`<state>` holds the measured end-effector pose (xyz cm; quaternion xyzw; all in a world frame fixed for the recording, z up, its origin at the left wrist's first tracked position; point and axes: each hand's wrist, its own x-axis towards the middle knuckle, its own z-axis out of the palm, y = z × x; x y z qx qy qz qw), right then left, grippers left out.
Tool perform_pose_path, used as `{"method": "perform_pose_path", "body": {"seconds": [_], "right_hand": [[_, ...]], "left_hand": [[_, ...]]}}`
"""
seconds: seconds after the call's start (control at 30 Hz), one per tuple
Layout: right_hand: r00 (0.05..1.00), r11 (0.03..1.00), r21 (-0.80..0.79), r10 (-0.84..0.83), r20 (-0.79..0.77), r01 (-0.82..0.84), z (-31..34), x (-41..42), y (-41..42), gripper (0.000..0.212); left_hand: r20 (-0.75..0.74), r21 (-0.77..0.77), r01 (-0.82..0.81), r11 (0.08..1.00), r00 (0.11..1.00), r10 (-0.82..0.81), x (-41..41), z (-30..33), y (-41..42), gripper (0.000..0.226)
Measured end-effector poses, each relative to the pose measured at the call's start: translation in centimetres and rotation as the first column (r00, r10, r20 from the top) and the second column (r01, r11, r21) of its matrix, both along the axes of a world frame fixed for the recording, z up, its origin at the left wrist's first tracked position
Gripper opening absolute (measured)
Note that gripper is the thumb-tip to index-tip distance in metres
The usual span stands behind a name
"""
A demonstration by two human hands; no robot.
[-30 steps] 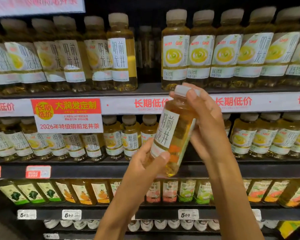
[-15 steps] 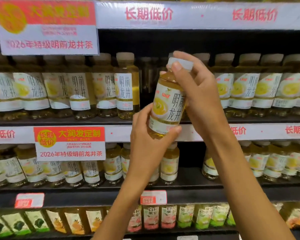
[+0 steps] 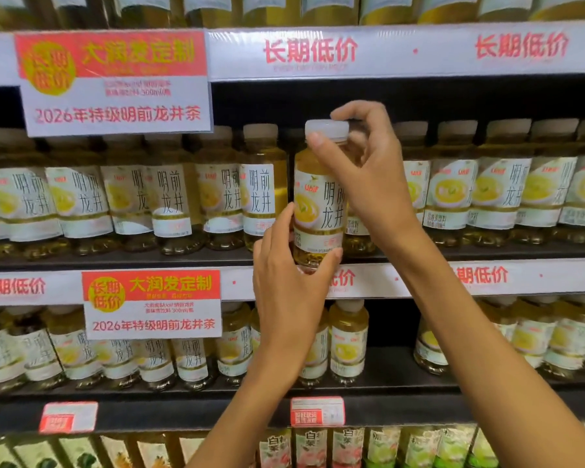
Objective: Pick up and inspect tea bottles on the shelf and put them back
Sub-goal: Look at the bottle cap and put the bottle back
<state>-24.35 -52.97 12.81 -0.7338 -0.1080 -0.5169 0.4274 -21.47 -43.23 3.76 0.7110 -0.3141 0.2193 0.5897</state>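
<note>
At frame centre, the bottle [image 3: 320, 201] is held upright: right hand [image 3: 368, 170] pinching its cap, left hand [image 3: 286, 282] wrapped round its base. Replacement seems underway; the shelf [image 3: 183, 260] gap must be met squarely.

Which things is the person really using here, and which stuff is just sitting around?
Being used:
- held tea bottle, upright
- left hand gripping its base
- right hand pinching its white cap
- shelf row of matching tea bottles

Just sitting around:
- red promo sign
- lower red promo sign
- small price tag
- peach drinks at the bottom
</note>
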Motion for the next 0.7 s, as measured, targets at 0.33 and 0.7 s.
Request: {"method": "perform_pose_path", "body": {"seconds": [0.33, 0.7], "right_hand": [[0.951, 0.900, -0.312, -0.302, 0.062, 0.306, -0.6, 0.5, -1.2, 0.044], [0.800, 0.633, -0.516, -0.565, 0.203, 0.578, -0.3, 1.1, -1.8, 0.050]], "left_hand": [[0.078, 0.091, -0.174, 0.980, 0.983, 0.167, 0.5, 0.2, -0.5, 0.078], [0.189, 0.074, -0.366, 0.928, 0.919, 0.347, 0.7, 0.6, -1.4, 0.069]]}}
